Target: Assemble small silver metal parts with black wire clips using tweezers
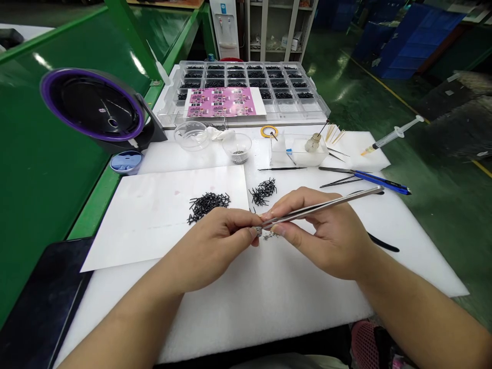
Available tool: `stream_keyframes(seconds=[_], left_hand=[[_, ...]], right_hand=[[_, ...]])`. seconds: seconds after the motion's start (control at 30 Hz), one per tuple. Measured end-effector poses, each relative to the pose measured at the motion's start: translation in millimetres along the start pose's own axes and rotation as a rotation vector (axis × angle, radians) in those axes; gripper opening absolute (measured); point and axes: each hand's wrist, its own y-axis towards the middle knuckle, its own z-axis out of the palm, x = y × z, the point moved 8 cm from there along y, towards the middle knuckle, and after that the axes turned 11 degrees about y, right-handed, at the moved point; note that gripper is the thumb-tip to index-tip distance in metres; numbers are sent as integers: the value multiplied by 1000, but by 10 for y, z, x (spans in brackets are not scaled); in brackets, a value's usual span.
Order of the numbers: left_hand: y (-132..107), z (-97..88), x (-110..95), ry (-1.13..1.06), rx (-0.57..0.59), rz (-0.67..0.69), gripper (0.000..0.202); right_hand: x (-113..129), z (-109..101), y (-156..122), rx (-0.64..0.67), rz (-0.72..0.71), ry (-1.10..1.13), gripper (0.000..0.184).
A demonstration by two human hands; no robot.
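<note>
My left hand (pixel 215 241) is pinched shut on a tiny dark part (pixel 258 231) at its fingertips, above the white foam mat (pixel 269 297). My right hand (pixel 326 236) grips metal tweezers (pixel 326 205), whose tips meet the small part at my left fingertips. A few tiny grey bits (pixel 271 236) lie on the mat just below the tips. Two piles of small black pins lie beyond my hands: one on the white paper sheet (pixel 208 203) and one on the mat (pixel 263 190).
A clear compartment box (pixel 246 82) with black parts and a pink label sheet stands at the back. Small clear cups (pixel 237 147), a clear tray (pixel 298 151), toothpicks, a syringe (pixel 392 136), more tweezers and a blue pen (pixel 380 180) lie beyond. A purple-rimmed magnifier lamp (pixel 94 105) stands left.
</note>
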Motion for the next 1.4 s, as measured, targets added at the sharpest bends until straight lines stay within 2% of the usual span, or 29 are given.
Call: stream_keyframes(seconds=[0.43,0.97,1.07,1.2,1.3,1.4], left_hand=[[-10,0,-4,51,7,-13,25],[10,-13,-37,9,-16,5,23],[10,-26,-7,-4,-28,-22,22],[-12,-62,74,22,-56,-65,25],[-25,-98,111,38,-80,-80,27],[-32,-118,127,34,-90,-84,27]], right_hand=[[2,16,-3,22,-2,-20,11],[44,32,11,29,-16,-64,12],[46,-23,6,7,-13,-57,12],[-85,-228,18,-59,151,-154,7],[-213,-312,32,-18,288,-335,4],[-295,-324,42,18,347,-463,4]])
